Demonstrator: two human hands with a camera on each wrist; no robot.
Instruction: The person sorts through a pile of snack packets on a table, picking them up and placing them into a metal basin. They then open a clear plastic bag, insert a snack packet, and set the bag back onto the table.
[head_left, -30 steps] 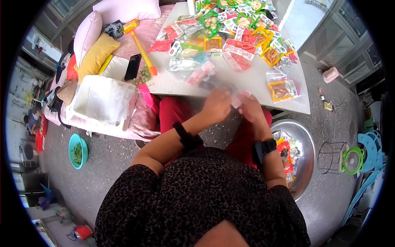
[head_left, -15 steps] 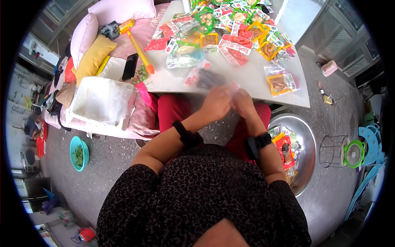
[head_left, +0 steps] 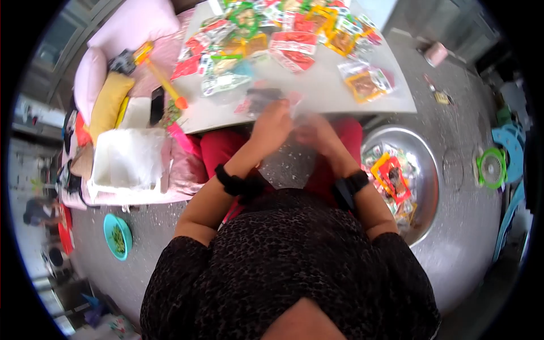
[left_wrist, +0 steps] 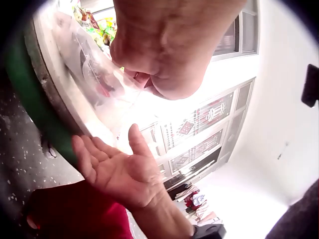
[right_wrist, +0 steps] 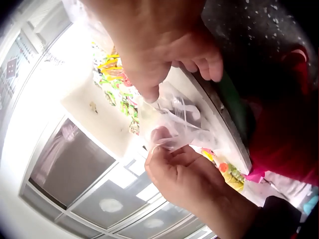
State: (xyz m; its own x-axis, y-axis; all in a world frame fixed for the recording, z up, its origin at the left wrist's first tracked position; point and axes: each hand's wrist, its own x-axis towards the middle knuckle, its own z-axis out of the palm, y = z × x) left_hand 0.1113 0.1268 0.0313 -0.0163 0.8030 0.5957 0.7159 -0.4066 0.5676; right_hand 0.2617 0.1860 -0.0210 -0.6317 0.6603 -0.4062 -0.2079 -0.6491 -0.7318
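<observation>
My left hand (head_left: 273,126) pinches the edge of a clear plastic bag (right_wrist: 182,122) between thumb and fingers, over the near edge of the table. Something dark shows inside the bag in the head view, with pinkish-red print beside it. My right hand (left_wrist: 122,172) is apart from the bag in the left wrist view, palm turned up and fingers loosely spread, holding nothing. It is blurred in the head view, just right of the left hand.
A pile of colourful food packets (head_left: 294,28) covers the back of the white table (head_left: 323,93). One yellow-edged packet (head_left: 368,85) lies at the right. A steel basin (head_left: 433,187) of packets stands on the floor at right. A white box (head_left: 107,164) sits on the pink bed at left.
My right hand has come away from the bag and moved right of the left hand, which keeps its pinch. The head view has shifted, so the table appears higher and further left.
</observation>
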